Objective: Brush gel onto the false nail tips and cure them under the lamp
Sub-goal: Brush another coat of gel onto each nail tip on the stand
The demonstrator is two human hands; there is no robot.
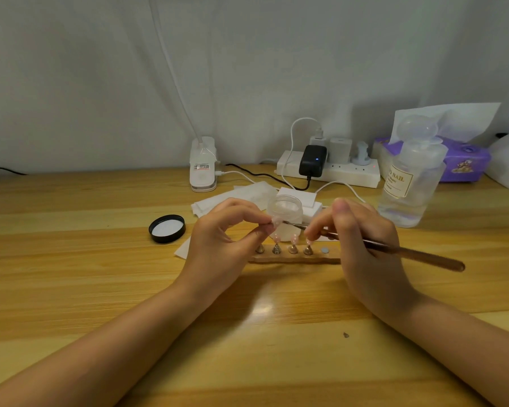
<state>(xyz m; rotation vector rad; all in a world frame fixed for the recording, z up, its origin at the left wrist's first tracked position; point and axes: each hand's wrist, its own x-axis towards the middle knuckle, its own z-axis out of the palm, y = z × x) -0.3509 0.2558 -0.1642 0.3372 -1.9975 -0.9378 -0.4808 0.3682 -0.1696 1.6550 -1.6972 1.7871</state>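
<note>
The left hand pinches one false nail tip between thumb and forefinger, lifted above the wooden holder strip, and the right hand grips a thin brush like a pen, its fine end touching or almost touching this tip. The tip looks small, pale pink and half transparent, so it is probably very light, thin and a little springy; it could slip or jump away if it is squeezed hard. A good place to hold it seems to be its little stand or its side edges, so the fingers stay off the upper face where the gel goes, because wet gel will smear. Three more tips of the same pink stand on small metal pegs along the strip, and one peg place at the right end of the strip shows only a round disc. Just behind the hands, near the middle of the table, stands an open clear jar, and its black lid lies to the left of it. The clip lamp stands at the back edge of the table
</note>
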